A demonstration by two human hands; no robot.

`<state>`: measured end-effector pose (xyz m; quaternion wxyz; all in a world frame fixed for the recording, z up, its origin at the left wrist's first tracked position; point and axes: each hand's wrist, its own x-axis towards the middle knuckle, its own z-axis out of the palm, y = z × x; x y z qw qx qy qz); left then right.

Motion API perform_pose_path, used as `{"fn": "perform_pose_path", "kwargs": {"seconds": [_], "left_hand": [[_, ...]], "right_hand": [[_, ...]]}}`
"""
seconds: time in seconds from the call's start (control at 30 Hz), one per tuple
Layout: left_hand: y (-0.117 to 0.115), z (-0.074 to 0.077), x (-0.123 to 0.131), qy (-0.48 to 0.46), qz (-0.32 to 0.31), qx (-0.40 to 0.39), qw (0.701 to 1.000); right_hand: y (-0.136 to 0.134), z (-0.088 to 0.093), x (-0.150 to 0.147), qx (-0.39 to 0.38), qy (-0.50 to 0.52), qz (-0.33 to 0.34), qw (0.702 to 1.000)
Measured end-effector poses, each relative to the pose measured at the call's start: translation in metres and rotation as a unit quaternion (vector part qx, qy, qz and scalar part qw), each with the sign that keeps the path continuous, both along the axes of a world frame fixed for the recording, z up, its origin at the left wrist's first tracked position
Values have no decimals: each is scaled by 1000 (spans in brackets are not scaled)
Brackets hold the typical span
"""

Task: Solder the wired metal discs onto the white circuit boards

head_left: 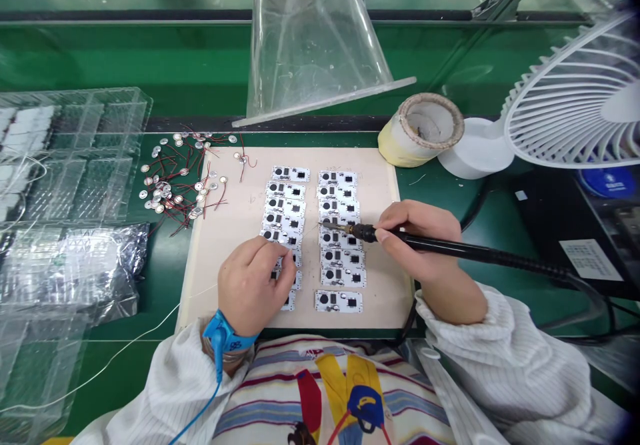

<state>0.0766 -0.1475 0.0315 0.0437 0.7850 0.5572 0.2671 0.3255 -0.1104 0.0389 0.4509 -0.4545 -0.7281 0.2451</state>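
My right hand (417, 241) grips a black soldering iron (425, 243), and its brass tip hovers at the top left of a white circuit board (340, 236) in the right column. Two columns of several such boards lie on a beige work mat (230, 245). My left hand (253, 288) is curled over the lower left column, with its fingertips on a white circuit board (287, 258). That hand hides the boards beneath it. I cannot tell whether it pinches the board or only presses on it.
To the left lies a tangle of metal discs with red-black wires (175, 188), beside a transparent compartment tray (75, 151) and a plastic bag (70, 275). Behind stand a transparent acrylic hood (310, 45) and a tape roll (421, 129). A white fan (570, 98) stands at right.
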Motion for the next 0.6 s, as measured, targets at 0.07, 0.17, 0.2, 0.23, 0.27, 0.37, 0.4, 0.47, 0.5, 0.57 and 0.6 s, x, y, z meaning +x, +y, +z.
{"fn": "perform_pose_path", "kwargs": {"seconds": [0.07,0.17,0.2,0.23,0.27,0.37,0.4,0.47,0.5,0.57,0.6], "left_hand": [[0,0,0,-1,1,2,1000],[0,-1,0,-4,0,2,1000],[0,-1,1,-6,0,1,1000],[0,-1,1,-6,0,1,1000],[0,-1,1,-6,1,0,1000],[0,-2,0,-9,3,0,1000],[0,-2,0,-10,2,0,1000],[-1,-2,0,-10,0,-1,1000],[-1,-2,0,-10,-1,-1,1000],[-1,-2,0,-10,-1,-2,1000],[-1,-2,0,-10,-1,-2,1000]], "right_hand": [[1,1,0,6,-5,2,1000],[1,1,0,6,-5,9,1000],[1,1,0,2,-4,12,1000],[1,1,0,-3,-5,13,1000],[1,1,0,-5,-6,14,1000],[1,3,0,0,-18,16,1000],[0,3,-1,2,-21,16,1000],[0,4,-1,8,-26,17,999],[0,5,-2,12,-29,18,999],[1,6,-3,22,-33,23,999],[1,7,-3,26,-33,28,999]]}}
